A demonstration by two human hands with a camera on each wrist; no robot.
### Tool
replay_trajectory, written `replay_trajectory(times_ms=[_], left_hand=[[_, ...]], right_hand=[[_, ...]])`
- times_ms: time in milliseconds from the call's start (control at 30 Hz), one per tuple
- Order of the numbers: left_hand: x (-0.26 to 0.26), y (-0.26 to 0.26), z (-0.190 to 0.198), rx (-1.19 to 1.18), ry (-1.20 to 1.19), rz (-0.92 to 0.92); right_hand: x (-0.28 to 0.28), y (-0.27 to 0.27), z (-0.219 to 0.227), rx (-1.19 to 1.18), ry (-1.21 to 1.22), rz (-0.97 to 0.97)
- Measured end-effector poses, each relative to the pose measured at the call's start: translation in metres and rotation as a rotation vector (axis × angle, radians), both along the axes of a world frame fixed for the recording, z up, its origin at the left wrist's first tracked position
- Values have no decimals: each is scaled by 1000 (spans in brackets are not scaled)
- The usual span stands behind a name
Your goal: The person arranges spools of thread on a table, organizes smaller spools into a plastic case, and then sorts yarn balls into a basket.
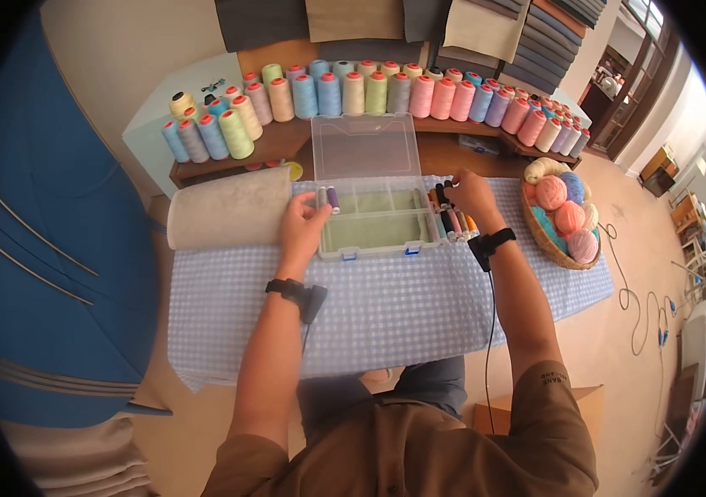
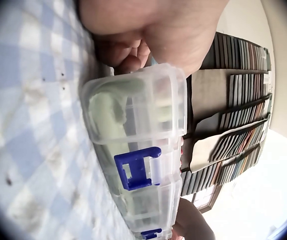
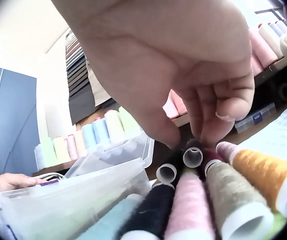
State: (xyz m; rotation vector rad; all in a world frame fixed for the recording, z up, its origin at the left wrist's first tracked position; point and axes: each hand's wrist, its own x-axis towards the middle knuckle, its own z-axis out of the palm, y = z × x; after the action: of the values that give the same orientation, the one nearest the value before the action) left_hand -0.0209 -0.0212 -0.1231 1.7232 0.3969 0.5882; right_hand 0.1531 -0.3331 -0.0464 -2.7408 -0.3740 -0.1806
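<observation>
A clear divided plastic box (image 1: 378, 251) lies open on the table, its lid (image 1: 365, 149) raised at the back. My left hand (image 1: 302, 230) grips the box's left end, its fingers curled at the end wall in the left wrist view. Beside those fingers, a white spool (image 1: 322, 197) and a purple spool (image 1: 333, 200) lie in the back left compartment. My right hand (image 1: 472, 199) is over the small thread spools right of the box. Its thumb and forefinger pinch a black thread spool (image 3: 192, 151). Pink (image 3: 189, 210), beige (image 3: 236, 197) and orange (image 3: 263, 172) spools lie close below.
A basket of yarn balls (image 1: 529, 217) stands at the table's right. Rolled pale fabric (image 1: 229, 209) lies at the left on the checked tablecloth (image 1: 245, 306). Large thread cones (image 1: 329, 95) line the shelf behind. A cable (image 1: 492, 348) hangs from my right wrist.
</observation>
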Motion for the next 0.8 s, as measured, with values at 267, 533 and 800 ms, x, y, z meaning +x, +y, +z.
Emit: replay_trajectory(times_ms=[267, 533, 800], left_hand=[[2, 2, -4, -28, -12, -11], [-2, -1, 5, 13, 6, -21], [0, -2, 4, 51, 27, 3]], right_hand=[[-13, 18, 15, 114, -61, 4], [-61, 128, 16, 307, 99, 411], [-73, 183, -6, 138, 52, 408]])
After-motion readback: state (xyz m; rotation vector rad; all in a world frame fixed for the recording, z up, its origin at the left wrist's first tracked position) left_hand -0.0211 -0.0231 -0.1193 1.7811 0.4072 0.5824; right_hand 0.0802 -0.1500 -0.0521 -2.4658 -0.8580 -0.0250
